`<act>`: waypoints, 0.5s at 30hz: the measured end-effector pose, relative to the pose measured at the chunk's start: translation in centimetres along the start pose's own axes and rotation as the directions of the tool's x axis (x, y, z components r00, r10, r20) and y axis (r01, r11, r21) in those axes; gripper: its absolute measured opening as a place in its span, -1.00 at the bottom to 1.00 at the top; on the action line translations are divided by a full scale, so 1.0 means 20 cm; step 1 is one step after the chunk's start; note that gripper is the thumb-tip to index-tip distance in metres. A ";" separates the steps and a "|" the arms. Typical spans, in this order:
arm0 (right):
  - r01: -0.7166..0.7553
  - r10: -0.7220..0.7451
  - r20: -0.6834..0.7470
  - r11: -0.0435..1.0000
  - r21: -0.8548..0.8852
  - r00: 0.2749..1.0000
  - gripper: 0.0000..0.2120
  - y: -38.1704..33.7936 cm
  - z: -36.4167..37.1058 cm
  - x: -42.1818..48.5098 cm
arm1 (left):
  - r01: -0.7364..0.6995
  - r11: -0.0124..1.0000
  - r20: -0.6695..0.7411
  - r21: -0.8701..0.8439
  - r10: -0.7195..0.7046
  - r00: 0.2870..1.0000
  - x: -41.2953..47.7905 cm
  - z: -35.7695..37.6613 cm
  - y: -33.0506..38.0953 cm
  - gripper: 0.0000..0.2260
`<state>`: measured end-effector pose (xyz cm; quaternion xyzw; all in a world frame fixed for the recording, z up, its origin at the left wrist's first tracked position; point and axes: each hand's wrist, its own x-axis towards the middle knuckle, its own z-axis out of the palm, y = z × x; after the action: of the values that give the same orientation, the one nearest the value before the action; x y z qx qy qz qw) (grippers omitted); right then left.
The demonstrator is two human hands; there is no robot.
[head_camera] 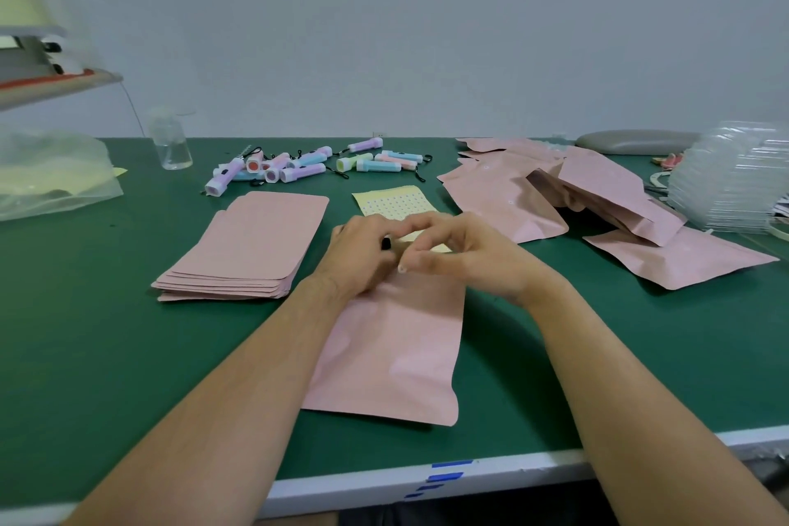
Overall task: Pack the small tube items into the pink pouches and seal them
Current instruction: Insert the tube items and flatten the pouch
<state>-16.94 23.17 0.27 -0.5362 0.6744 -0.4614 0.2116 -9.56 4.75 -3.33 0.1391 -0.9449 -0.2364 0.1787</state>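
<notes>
A pink pouch (393,350) lies flat on the green table (106,333) in front of me, its far end under my hands. My left hand (358,256) presses on that top edge, a small black piece showing at its fingertips. My right hand (452,252) meets it there, fingers curled and pinching at the pouch's top. A stack of flat empty pink pouches (247,248) sits to the left. Several pastel tube items (307,164) with black loops lie at the back. A pile of filled pouches (568,201) lies at the right.
A yellow sheet of small dot stickers (395,201) lies just beyond my hands. A clear bottle (170,143) and a plastic bag (47,175) stand back left. Stacked clear plastic trays (734,179) sit at the far right. The table's white front edge (427,478) carries blue tape marks.
</notes>
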 end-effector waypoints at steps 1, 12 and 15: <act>-0.018 0.018 0.058 1.000 -0.014 0.998 -0.95 -0.02 0.02 0.00 | -0.002 1.000 0.011 0.008 0.002 1.000 -0.01 0.00 0.01 -0.83; -0.105 0.105 -0.017 0.937 -0.333 0.994 -0.91 -0.08 0.11 0.01 | 0.000 0.999 0.016 0.043 -0.001 1.000 0.00 0.00 0.02 -0.56; -0.184 0.183 -0.027 0.942 -0.281 0.983 -0.92 -0.07 0.10 0.02 | -0.010 0.998 0.012 0.055 0.010 1.000 0.01 0.02 -0.01 -0.70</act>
<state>-14.73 22.05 0.59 -0.4956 0.7804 -0.3389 0.1748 -9.85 4.78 -3.72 0.1378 -0.9528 -0.2102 0.1703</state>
